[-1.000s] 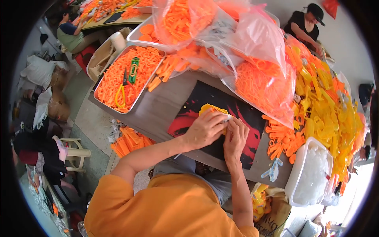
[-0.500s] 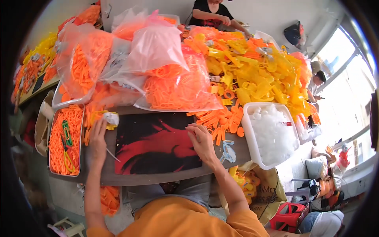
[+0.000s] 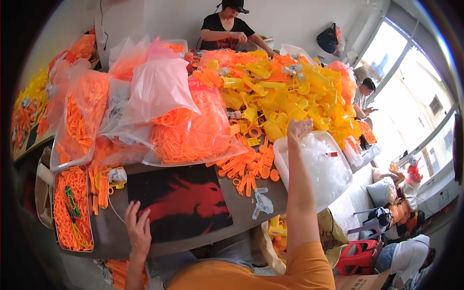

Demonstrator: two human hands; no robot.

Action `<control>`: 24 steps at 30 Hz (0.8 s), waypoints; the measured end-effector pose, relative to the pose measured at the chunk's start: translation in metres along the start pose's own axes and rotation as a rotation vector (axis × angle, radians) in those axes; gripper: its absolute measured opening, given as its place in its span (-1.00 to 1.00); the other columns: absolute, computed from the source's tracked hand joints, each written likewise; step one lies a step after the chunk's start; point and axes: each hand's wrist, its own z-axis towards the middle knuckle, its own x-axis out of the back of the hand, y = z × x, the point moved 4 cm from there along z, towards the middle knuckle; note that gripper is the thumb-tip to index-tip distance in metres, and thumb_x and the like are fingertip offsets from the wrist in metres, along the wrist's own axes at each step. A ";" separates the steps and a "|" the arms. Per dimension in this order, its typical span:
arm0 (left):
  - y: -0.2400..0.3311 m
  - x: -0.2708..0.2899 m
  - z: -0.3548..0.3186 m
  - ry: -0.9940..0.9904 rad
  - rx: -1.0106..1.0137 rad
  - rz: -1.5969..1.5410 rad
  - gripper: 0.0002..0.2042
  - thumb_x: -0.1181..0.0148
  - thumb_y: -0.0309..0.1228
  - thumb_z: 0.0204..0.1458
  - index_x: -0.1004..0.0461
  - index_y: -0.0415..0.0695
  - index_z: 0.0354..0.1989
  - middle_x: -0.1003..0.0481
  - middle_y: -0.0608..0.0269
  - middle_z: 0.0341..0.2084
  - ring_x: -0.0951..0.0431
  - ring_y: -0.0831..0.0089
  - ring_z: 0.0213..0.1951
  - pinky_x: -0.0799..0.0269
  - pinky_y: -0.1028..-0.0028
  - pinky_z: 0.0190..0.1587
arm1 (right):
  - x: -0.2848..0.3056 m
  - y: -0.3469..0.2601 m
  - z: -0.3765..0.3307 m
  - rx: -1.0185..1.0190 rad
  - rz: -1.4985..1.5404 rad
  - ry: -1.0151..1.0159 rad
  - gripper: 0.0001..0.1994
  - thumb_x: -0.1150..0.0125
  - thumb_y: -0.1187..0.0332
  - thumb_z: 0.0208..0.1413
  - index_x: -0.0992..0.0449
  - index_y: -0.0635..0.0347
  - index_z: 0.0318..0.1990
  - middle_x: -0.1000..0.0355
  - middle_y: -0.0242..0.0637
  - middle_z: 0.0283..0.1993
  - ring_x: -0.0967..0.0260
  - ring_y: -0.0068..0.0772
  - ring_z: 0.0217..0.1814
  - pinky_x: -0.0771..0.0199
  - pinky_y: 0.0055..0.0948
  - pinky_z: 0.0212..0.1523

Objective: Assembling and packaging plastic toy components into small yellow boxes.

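Note:
My right hand (image 3: pixel 299 129) is stretched far forward to the near edge of a heap of yellow translucent plastic pieces (image 3: pixel 309 96), above the far left corner of a white bin (image 3: pixel 282 162). Its fingers look loosely extended, and nothing shows in them. My left hand (image 3: pixel 138 229) rests with fingers spread at the left edge of a black mat with a red animal print (image 3: pixel 193 203). A small yellow piece with a white-grey part (image 3: pixel 117 178) lies beyond the mat's far left corner, a thin pale cord running from it toward my left hand.
White fluffy or clear pieces (image 3: pixel 321 169) fill the bin. Orange parts and green-handled snips (image 3: pixel 72 200) lie in a tray (image 3: pixel 88 212) at left. Bulging plastic bags (image 3: pixel 164 92) stand behind the mat. Loose orange parts (image 3: pixel 246 164) and light-blue pieces (image 3: pixel 262 203) lie right. A co-worker (image 3: pixel 224 29) sits opposite.
My right hand has moved from the mat forward and right to the yellow heap. My left hand has left the small yellow piece and come back toward me. The view has shifted.

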 end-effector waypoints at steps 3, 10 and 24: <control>0.022 0.001 -0.011 -0.057 0.022 -0.025 -0.78 -0.13 -0.64 0.03 -0.56 -0.25 -0.14 -0.34 0.04 0.16 -0.22 0.01 0.29 -0.17 0.16 0.30 | -0.010 0.021 0.015 -0.144 -0.147 -0.410 -0.44 -0.18 0.41 0.01 -0.23 0.40 0.19 -0.43 0.19 0.04 -0.32 0.15 0.17 -0.33 -0.09 0.16; 0.057 -0.009 -0.018 -0.104 0.075 -0.136 -0.79 -0.19 -0.63 -0.03 -0.59 -0.21 -0.20 -0.40 0.07 0.10 -0.25 0.00 0.27 -0.17 0.12 0.28 | -0.026 -0.046 -0.039 0.162 0.275 -0.352 -0.59 -0.12 0.49 -0.06 -0.44 0.28 0.03 -0.51 0.07 -0.10 -0.46 0.13 -0.04 -0.42 -0.12 0.01; 0.065 -0.026 -0.037 -0.034 -0.054 -0.149 -0.75 -0.17 -0.46 0.10 -0.53 -0.13 -0.03 -0.43 -0.01 0.06 -0.35 -0.05 0.18 -0.16 -0.05 0.29 | -0.077 0.015 0.047 -0.100 -0.161 0.031 -0.42 -0.19 0.33 -0.03 -0.23 0.19 0.20 -0.22 -0.05 0.25 -0.13 0.07 0.30 -0.12 -0.07 0.28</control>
